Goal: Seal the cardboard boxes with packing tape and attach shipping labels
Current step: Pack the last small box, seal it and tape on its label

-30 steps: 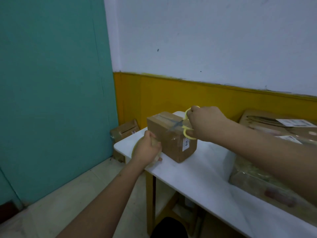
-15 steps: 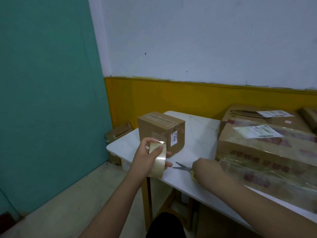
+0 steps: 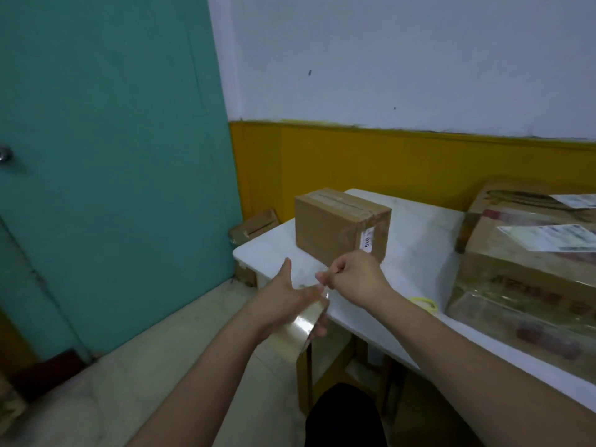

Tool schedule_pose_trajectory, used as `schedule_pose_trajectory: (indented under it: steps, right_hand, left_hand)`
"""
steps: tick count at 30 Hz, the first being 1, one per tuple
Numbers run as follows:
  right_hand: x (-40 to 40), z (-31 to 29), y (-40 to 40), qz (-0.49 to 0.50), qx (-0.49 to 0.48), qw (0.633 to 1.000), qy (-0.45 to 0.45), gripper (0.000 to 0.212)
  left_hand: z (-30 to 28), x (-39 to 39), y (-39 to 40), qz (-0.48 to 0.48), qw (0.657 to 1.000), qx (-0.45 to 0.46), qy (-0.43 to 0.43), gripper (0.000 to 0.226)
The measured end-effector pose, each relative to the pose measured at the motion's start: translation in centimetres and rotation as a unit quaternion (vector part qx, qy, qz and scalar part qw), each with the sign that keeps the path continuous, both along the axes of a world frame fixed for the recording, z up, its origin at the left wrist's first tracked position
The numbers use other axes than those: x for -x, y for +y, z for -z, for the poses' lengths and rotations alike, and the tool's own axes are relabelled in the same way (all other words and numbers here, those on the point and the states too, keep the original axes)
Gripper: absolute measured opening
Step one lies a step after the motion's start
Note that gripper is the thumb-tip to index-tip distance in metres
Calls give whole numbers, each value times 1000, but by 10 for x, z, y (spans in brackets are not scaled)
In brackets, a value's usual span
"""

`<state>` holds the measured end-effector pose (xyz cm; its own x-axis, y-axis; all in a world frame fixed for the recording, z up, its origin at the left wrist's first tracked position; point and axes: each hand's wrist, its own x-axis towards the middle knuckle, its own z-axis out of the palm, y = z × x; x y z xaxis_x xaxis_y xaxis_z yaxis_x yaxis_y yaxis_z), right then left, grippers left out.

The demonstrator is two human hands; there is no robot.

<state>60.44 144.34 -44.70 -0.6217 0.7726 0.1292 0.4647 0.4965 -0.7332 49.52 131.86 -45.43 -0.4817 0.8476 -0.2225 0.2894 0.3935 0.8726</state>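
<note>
A small cardboard box stands near the far left corner of the white table, taped along its top, with a small white sticker on its right face. My left hand holds a roll of clear packing tape in front of the table's left edge, thumb raised. My right hand pinches the tape's loose end just above the roll. Yellow-handled scissors lie on the table behind my right forearm, mostly hidden.
Larger cardboard boxes with white shipping labels fill the table's right side, one wrapped in clear film. Another small box sits on the floor by the teal door. Wooden table legs stand below.
My right hand laid the scissors on the table and came over to pinch the tape end. My left hand lifted the roll away from the small box.
</note>
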Motion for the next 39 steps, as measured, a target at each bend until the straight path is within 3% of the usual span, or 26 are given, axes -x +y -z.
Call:
schedule_pose_trajectory:
  steps: [3, 8, 11, 13, 14, 16, 17, 19, 20, 22, 24, 26, 30, 36, 39]
  right_hand:
    - [9, 13, 18, 40, -58, 997, -14, 29]
    - [15, 50, 25, 9, -183, 965, -186, 32]
    - [9, 50, 24, 62, -310, 920, -232, 55]
    - [0, 41, 26, 94, -311, 912, -251, 67]
    - [-4, 39, 27, 91, -312, 912, -250, 59]
    - [-16, 30, 29, 102, -334, 918, -187, 35]
    - [-22, 24, 32, 126, -374, 913, -107, 27]
    - [-29, 9, 48, 159, -426, 890, 24, 23]
    - [-29, 2, 60, 155, -405, 900, 35, 42]
    - [-23, -5, 88, 98, -284, 954, 3, 78]
    - [-14, 8, 106, 35, -171, 984, -20, 97]
    - [-10, 29, 119, -12, -158, 987, 16, 103]
    - [-11, 39, 127, 5, -202, 971, 126, 89]
    - [-14, 42, 132, 9, -228, 960, 161, 76]
    - [-17, 40, 130, 30, -265, 949, 167, 55]
  left_hand:
    - [20, 14, 16, -1, 994, 49, 103, 99]
    - [55, 15, 35, 7, 995, 32, 91, 101]
    - [66, 20, 38, -25, 992, 45, 113, 112]
    - [64, 21, 38, -39, 984, 59, 162, 121]
    - [63, 21, 38, -45, 972, 70, 220, 123]
    - [52, 21, 42, -65, 906, 83, 411, 121]
    - [45, 23, 49, -73, 865, 58, 493, 119]
    - [26, 28, 70, -65, 827, -56, 555, 113]
    - [16, 32, 84, -41, 820, -117, 558, 112]
    - [-1, 41, 114, 26, 802, -176, 570, 112]
    - [-12, 50, 139, 106, 783, -168, 589, 112]
    - [-14, 58, 159, 164, 789, -170, 567, 103]
    - [-9, 73, 182, 173, 814, -251, 494, 79]
    - [-2, 93, 192, 199, 827, -293, 437, 53]
    - [9, 97, 172, 188, 852, -277, 404, 46]
